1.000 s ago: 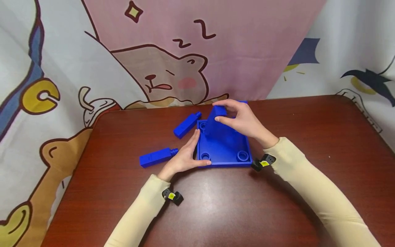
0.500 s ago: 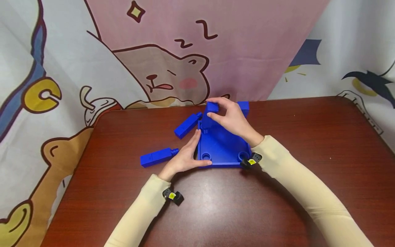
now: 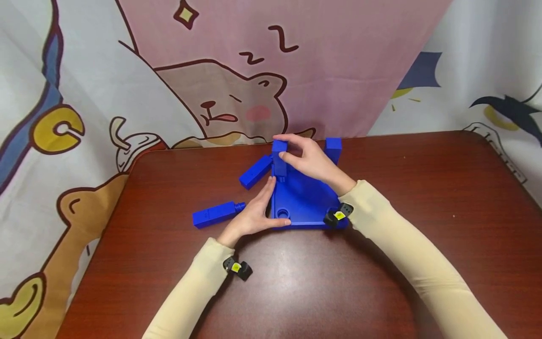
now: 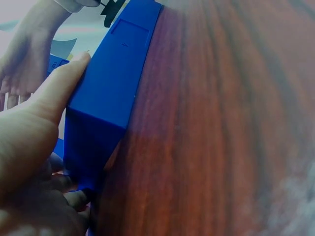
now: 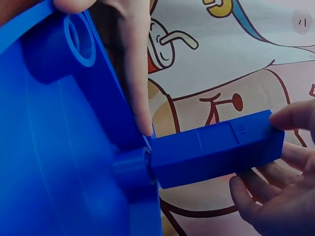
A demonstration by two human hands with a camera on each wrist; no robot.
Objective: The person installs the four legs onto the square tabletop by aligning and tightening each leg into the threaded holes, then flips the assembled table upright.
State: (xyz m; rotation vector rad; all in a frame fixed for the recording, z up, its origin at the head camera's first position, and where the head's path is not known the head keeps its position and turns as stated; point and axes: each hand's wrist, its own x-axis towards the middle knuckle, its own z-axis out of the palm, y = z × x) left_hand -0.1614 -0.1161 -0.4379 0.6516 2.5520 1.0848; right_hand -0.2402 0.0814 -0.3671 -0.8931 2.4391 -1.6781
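Observation:
A blue square tabletop (image 3: 306, 205) lies with its socketed underside up. My left hand (image 3: 253, 215) holds its near left corner, thumb along the near rim and fingers along the left side. My right hand (image 3: 313, 162) grips a blue square leg (image 3: 279, 162) near its upper end, thumb on one side and fingers on the other. In the right wrist view the held leg (image 5: 216, 152) has its lower end right at the mouth of a round socket (image 5: 134, 169). Its threaded end is mostly hidden. A second leg (image 3: 333, 148) stands upright at the far right corner.
Two loose blue legs with threaded ends lie left of the tabletop: one leg (image 3: 255, 172) further back, the other leg (image 3: 215, 214) nearer. A near-left socket (image 3: 282, 214) shows. Behind the brown table (image 3: 275, 292) hangs a cartoon-printed curtain (image 3: 338, 70).
My right hand has carried the leg leftward, over the far left socket, and tilted it close to upright. The second upright leg has come into view. My left hand stays put.

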